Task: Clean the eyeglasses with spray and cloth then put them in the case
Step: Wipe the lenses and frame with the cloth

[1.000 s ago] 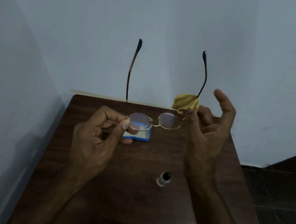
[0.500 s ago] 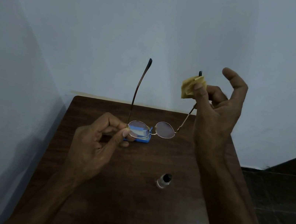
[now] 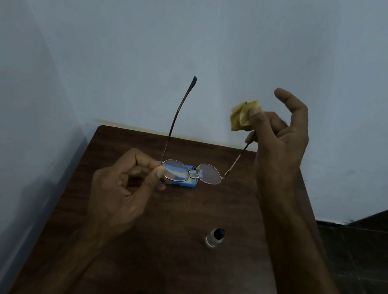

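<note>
Left hand (image 3: 120, 186) pinches eyeglasses (image 3: 209, 173) at lens rim. Right hand (image 3: 280, 140) pinches yellow cloth (image 3: 242, 115) round 1 temple arm. Eyeglasses held above blue case (image 3: 189, 184); spray bottle (image 3: 214, 237) upright on table (image 3: 170, 257).

One temple tip of the eyeglasses (image 3: 209, 174) behind cloth (image 3: 242, 117) and right hand (image 3: 282, 145); case (image 3: 188, 184) partly behind lenses.
</note>
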